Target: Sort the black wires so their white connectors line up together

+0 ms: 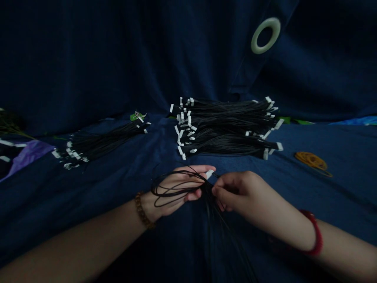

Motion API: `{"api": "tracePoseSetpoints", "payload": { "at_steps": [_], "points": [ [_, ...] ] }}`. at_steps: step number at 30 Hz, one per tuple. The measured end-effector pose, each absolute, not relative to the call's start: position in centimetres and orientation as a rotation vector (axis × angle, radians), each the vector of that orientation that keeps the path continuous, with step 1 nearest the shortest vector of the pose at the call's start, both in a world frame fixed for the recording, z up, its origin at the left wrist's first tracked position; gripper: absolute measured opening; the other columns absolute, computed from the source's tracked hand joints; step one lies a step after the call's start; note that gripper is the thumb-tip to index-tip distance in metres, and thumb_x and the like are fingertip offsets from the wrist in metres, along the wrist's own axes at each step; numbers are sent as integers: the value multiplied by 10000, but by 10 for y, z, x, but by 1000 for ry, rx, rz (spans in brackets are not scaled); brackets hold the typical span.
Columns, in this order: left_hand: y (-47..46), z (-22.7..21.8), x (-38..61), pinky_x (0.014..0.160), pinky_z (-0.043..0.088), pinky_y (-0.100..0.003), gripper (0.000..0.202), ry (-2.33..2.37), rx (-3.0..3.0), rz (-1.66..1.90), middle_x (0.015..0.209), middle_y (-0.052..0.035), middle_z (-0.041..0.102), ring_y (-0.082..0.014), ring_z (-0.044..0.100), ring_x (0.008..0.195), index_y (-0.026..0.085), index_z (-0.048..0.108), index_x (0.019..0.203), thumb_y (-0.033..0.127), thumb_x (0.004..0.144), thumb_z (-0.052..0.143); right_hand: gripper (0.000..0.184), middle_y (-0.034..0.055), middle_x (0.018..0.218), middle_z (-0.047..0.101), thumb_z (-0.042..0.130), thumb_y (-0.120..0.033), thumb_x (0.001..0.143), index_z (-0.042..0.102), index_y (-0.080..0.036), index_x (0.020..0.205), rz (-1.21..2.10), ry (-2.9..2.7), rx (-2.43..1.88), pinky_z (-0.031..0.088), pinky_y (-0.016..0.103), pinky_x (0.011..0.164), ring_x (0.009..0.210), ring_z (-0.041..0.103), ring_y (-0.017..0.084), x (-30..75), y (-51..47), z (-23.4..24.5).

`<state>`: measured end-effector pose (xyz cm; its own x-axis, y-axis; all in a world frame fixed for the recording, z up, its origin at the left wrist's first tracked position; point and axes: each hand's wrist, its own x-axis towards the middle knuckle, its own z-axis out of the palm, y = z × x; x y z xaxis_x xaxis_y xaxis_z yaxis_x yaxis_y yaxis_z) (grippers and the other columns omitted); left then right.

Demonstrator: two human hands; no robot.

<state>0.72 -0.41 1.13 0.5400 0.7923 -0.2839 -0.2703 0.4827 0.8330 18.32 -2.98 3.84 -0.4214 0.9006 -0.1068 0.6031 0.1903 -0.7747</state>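
Observation:
Black cables (167, 192) lie looped over my left hand (179, 188), whose fingers close around them. A white connector (209, 173) sticks out at its fingertips. Close by on the right, my right hand (235, 190) pinches some of the same thin black strands. Their loose ends hang down in front of me between the two forearms. Just beyond my hands rests a large stack of black cable bundles (226, 125) with white connectors at both ends.
Another bundle of black cables (108, 141) lies on the blue cloth (118, 184) at the left. A coil of yellowish rubber bands (312, 162) is at the right. Purple fabric (25, 157) shows at the far left. A pale ring (277, 29) is on the blue backdrop.

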Motion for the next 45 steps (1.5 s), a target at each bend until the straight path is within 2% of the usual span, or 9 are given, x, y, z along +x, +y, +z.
{"api": "tracePoseSetpoints", "payload": {
  "at_steps": [3, 7, 12, 16, 19, 25, 28, 34, 45],
  "points": [
    [-4, 8, 7, 415, 319, -107, 324, 720, 805, 749, 727, -21, 558, -35, 512, 498, 122, 622, 1068, 71, 752, 573, 127, 0, 653, 618, 496, -141, 721, 608, -168, 775, 880, -2200, -1448, 391, 210, 521, 568, 560, 123, 184, -31, 41],
    [-5, 13, 8, 405, 281, -112, 358, 730, 760, 786, 673, 14, 504, -23, 474, 482, 136, 610, 1088, 67, 738, 584, 334, -33, 614, 590, 481, -124, 685, 562, -190, 1002, 1008, -2190, -1391, 383, 191, 451, 488, 527, 104, 196, -30, 63],
    [-7, 17, 7, 391, 250, -118, 340, 718, 772, 733, 677, -3, 489, -20, 445, 465, 120, 628, 1062, 74, 730, 574, 198, -27, 462, 519, 485, -281, 710, 621, -196, 594, 1703, -1579, -1180, 332, 172, 370, 375, 475, 72, 237, -24, 107],
    [-10, 16, 9, 386, 230, -99, 325, 742, 761, 770, 659, 19, 452, 3, 420, 450, 149, 650, 1017, 54, 715, 577, 34, -20, 575, 614, 661, -243, 683, 687, -249, 704, 1248, -1441, -1114, 385, 211, 447, 507, 554, 92, 256, -21, 118],
    [-12, 18, 10, 401, 258, -91, 312, 760, 750, 776, 680, 14, 460, 7, 423, 465, 160, 663, 994, 45, 720, 567, 145, -54, 859, 669, 571, -277, 813, 682, -316, 730, 963, -1253, -925, 440, 267, 620, 750, 603, 114, 251, -23, 116],
    [-14, 23, 9, 415, 303, -83, 283, 758, 728, 792, 745, -4, 486, 7, 418, 486, 160, 670, 977, 66, 724, 585, 96, -80, 592, 616, 491, -321, 855, 568, -280, 895, 1423, -1424, -934, 432, 202, 432, 357, 510, 56, 218, -38, 102],
    [-15, 23, 8, 400, 295, -81, 270, 732, 720, 800, 731, 1, 482, 7, 413, 472, 168, 678, 956, 67, 723, 587, 134, -7, 656, 648, 522, -304, 843, 534, -206, 753, 1071, -1895, -1168, 464, 213, 483, 553, 628, 132, 204, -47, 89],
    [-16, 24, 8, 398, 306, -56, 300, 693, 693, 814, 714, 10, 466, 20, 407, 457, 177, 684, 952, 26, 724, 561, 74, -18, 530, 546, 471, -188, 821, 511, -175, 761, 60, -2379, -1171, 323, 230, 387, 410, 511, 115, 200, -57, 68],
    [-14, 21, 4, 408, 352, -49, 306, 611, 685, 810, 749, 17, 459, 20, 426, 478, 187, 674, 969, 36, 716, 593, 117, -20, 517, 491, 453, -172, 840, 479, -168, 726, -162, -2443, -1051, 280, 252, 424, 414, 464, 109, 201, -60, 68]
  ]
}}
